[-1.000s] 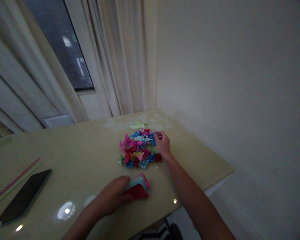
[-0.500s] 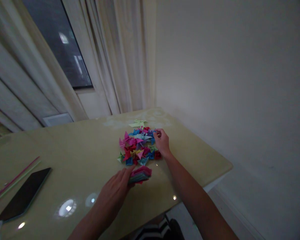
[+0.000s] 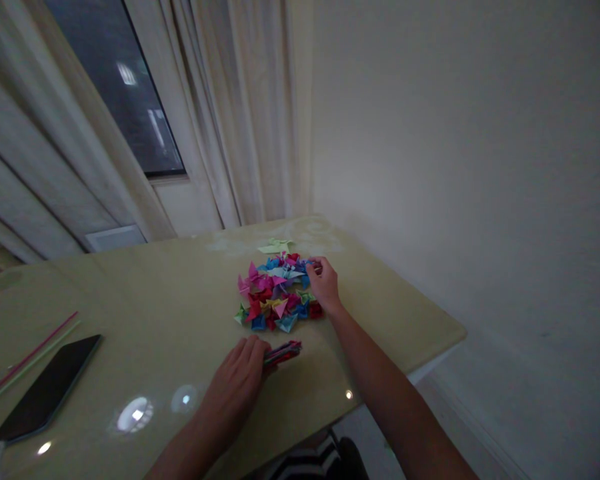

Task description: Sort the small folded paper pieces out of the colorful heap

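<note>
A heap of small folded paper pieces (image 3: 275,293) in pink, blue, red and yellow lies on the glossy yellowish table (image 3: 170,320). My right hand (image 3: 323,283) rests at the heap's right edge, fingers pinched on a piece at its far corner. My left hand (image 3: 240,377) is nearer to me, its fingers holding a thin stack of coloured paper sheets (image 3: 283,351) low over the table, seen almost edge-on. A pale green folded piece (image 3: 276,247) lies alone just beyond the heap.
A dark phone (image 3: 45,390) lies at the left with thin pink and green sticks (image 3: 27,360) beside it. The table's right edge (image 3: 430,360) drops off near the white wall. Curtains and a dark window stand behind.
My left hand has slid forward and tipped the paper stack from lying broad and flat to nearly edge-on. My right hand has stayed at the heap's right side.
</note>
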